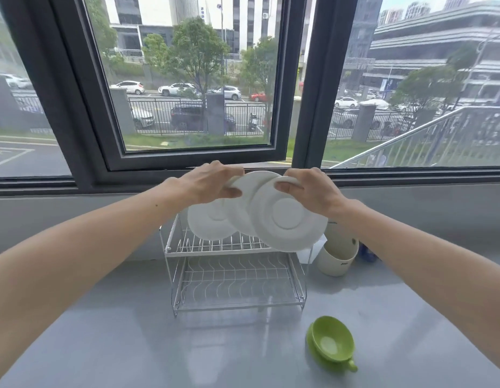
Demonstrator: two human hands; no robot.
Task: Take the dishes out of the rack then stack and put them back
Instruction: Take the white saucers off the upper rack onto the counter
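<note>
A two-tier wire dish rack (237, 278) stands on the grey counter under the window. Three white plates are above its upper tier. My right hand (310, 191) grips the top rim of the nearest white plate (288, 219), which is tilted and overlaps the others. My left hand (212, 180) grips the top rim of the middle white plate (251, 189). A third white plate (206, 225) stands upright in the upper tier at the left, partly hidden behind my left hand. The lower tier holds nothing.
A green cup (331, 341) with a handle sits on a green saucer on the counter, front right of the rack. A white cylindrical container (338, 254) stands right of the rack. The window frame (187, 163) runs close behind the rack.
</note>
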